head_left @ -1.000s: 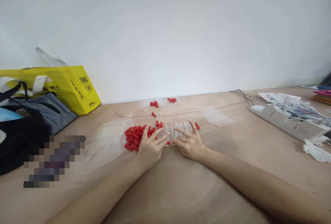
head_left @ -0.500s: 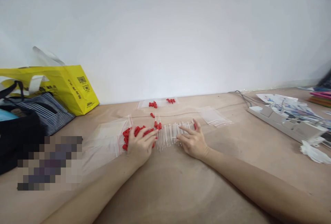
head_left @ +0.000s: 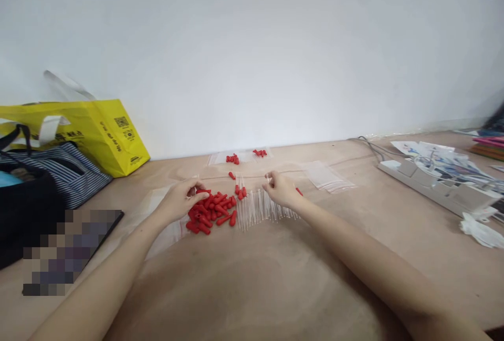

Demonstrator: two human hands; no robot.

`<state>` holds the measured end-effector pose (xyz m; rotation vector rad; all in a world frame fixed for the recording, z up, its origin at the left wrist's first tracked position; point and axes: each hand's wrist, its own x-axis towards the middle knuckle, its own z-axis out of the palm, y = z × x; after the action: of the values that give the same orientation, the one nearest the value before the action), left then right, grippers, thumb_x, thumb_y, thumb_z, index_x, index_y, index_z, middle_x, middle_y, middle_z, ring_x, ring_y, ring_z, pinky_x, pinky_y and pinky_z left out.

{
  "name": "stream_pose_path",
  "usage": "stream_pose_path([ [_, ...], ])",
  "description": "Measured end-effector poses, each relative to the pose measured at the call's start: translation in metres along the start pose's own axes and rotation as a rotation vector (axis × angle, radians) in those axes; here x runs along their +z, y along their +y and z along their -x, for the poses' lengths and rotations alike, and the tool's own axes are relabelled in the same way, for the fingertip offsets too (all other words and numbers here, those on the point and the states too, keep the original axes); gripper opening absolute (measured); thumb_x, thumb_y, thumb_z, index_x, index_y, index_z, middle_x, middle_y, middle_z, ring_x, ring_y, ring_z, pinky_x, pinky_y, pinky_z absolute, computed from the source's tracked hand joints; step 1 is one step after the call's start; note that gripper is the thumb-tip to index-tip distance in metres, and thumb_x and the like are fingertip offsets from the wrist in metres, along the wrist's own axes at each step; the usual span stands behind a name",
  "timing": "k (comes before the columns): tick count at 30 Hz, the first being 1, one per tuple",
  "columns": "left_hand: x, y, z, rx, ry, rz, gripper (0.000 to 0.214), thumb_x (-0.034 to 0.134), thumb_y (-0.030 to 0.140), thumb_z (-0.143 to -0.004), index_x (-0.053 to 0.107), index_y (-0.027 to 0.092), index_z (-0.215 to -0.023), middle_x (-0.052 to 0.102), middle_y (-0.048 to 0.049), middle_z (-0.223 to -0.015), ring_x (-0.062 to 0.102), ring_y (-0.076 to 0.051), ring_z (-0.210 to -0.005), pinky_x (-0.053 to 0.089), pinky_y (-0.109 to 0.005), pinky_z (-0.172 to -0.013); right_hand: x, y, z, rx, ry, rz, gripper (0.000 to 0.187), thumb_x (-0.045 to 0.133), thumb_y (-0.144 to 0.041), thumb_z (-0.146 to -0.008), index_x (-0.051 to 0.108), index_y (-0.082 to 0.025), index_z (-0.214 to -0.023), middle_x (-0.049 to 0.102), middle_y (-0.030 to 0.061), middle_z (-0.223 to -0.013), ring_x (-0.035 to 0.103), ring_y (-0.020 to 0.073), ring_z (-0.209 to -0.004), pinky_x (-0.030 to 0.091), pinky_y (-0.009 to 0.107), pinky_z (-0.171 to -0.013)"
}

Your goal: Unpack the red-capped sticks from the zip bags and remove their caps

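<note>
A heap of red rubber dropper bulbs (head_left: pixel 212 210) lies on the table left of centre. At its upper left edge my left hand (head_left: pixel 181 199) is closed, with thumb and fingertips pinching one red bulb (head_left: pixel 203 191). To the right of the heap, thin clear dropper tubes (head_left: pixel 255 207) lie side by side in a row. My right hand (head_left: pixel 284 190) is over the far ends of these tubes, fingers curled to a pinch; what it holds, if anything, is too small to make out. Several tubes fitted with red bulbs (head_left: pixel 240 192) lie beside the row's left end.
Finished-looking droppers with red bulbs (head_left: pixel 233 159) lie on a plastic sheet by the wall. Clear zip bags (head_left: pixel 328 177) are at right and under the heap's left side. A yellow bag (head_left: pixel 122 141) stands left; a power strip (head_left: pixel 429 189) with cables lies right.
My left hand has drawn back left from over the heap and taken a red bulb. My right hand has moved up and left to the tubes' far ends, its fingers now curled.
</note>
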<state>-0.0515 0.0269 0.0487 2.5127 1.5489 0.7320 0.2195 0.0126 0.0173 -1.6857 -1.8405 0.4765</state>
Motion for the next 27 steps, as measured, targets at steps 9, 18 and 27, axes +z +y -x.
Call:
stream_pose_path([
  [9,-0.017,-0.025,0.003,-0.073,-0.458,0.150,0.025,0.059,0.042,-0.062,0.057,0.018,-0.069,0.057,0.0012,-0.062,0.052,-0.014,-0.060,0.040,-0.023,-0.055,0.021,-0.027,-0.017,0.120,-0.204,0.059,0.031,0.056,-0.021,-0.071,0.051,-0.010,-0.100,0.063,0.0070,-0.066,0.059,0.0168,-0.057,0.041,0.025,-0.055],
  [18,-0.025,-0.019,0.007,-0.221,-0.508,0.154,0.023,0.062,0.027,-0.053,0.050,0.019,-0.070,0.055,0.0045,-0.061,0.052,-0.014,-0.060,0.038,-0.023,-0.055,0.023,-0.033,-0.034,0.122,-0.169,0.191,0.026,0.060,-0.027,-0.069,0.059,-0.014,-0.092,0.063,0.0130,-0.094,0.058,0.0227,-0.087,0.043,0.027,-0.067],
  [27,-0.022,-0.023,0.005,-0.167,-0.475,0.155,0.025,0.063,0.035,-0.056,0.047,0.018,-0.067,0.052,0.0047,-0.058,0.050,-0.013,-0.058,0.037,-0.022,-0.054,0.052,-0.053,-0.069,0.172,-0.179,0.205,0.032,0.068,-0.033,-0.060,0.064,-0.014,-0.085,0.064,0.0119,-0.089,0.060,0.0231,-0.085,0.046,0.028,-0.067],
])
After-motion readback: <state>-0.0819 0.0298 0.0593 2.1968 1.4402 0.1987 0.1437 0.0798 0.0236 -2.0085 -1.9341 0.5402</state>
